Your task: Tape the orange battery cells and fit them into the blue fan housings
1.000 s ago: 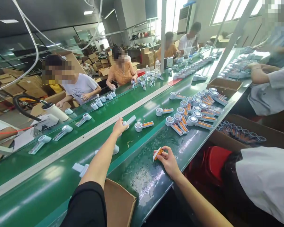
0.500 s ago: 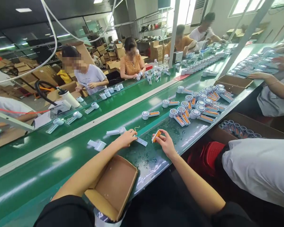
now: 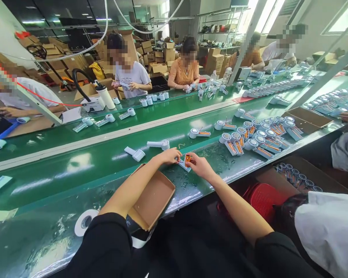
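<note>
My left hand (image 3: pixel 170 155) is closed over the head end of a pale handheld fan (image 3: pixel 185 166) lying on the near side of the bench; the fan's head is hidden beneath my fingers. Between the thumb and fingers of my right hand (image 3: pixel 200 165) is a flat orange battery (image 3: pixel 187 160), held tilted right over the fan's open handle. Whether it touches the handle I cannot tell. A thin yellowish wire (image 3: pixel 181 145) shows just beyond my left hand. Two more pale fans, one white fan (image 3: pixel 162 144) and another fan (image 3: pixel 137 154), lie on the green belt to the left.
An open cardboard box (image 3: pixel 155 197) sits under my left forearm, with a white tape roll (image 3: pixel 85 222) to its left. Several fans with orange batteries (image 3: pixel 232 143) are grouped on the right. A red stool (image 3: pixel 263 199) and a seated person are at right; co-workers sit across the belt (image 3: pixel 104 144).
My right hand has brought the orange battery left, to the fan handle under my left hand. The camera view has shifted, showing more of the left bench and the tape roll.
</note>
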Demonstrator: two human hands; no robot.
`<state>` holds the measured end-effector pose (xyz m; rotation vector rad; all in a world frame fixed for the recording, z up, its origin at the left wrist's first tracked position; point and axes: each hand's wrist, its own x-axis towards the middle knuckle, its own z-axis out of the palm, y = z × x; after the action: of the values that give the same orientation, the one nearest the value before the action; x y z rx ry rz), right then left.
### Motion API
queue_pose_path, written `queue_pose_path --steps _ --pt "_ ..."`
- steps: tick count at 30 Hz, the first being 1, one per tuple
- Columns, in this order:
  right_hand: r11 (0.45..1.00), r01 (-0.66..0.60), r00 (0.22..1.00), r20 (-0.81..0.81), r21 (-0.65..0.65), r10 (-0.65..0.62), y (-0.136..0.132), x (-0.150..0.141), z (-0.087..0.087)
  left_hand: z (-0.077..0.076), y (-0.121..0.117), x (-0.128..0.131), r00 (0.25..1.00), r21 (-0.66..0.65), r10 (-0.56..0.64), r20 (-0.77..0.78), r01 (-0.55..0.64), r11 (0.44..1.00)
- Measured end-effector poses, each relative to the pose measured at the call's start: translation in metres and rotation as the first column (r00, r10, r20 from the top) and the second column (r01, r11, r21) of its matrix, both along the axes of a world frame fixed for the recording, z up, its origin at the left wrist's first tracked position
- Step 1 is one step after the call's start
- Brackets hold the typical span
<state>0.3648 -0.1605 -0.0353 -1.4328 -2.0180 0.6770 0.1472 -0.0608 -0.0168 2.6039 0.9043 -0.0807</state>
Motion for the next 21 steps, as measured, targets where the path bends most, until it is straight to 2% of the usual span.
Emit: queue_pose_path --steps 4,10,16,21 --pt "1.000 0.005 0.980 0.198 0.024 -0.010 -0.007 -0.004 0.006 0.004 -0.006 0.000 0.997 -0.036 0.051 0.057 -0.049 0.998" --pt "1.000 -0.027 0.891 0.454 -0.002 0.025 -0.010 -0.011 0.018 0.008 -0.013 -0.003 0.978 -0.090 0.147 0.151 -0.135 0.987" --pt "0.998 -0.045 0.809 0.585 -0.046 0.064 -0.005 -0.015 0.023 0.006 -0.014 0.000 0.956 -0.156 0.219 0.196 -0.190 0.969" --pt "0.995 -0.068 0.774 0.625 -0.076 0.101 0.001 -0.015 0.024 0.002 -0.013 0.003 0.938 -0.191 0.256 0.232 -0.214 0.958"
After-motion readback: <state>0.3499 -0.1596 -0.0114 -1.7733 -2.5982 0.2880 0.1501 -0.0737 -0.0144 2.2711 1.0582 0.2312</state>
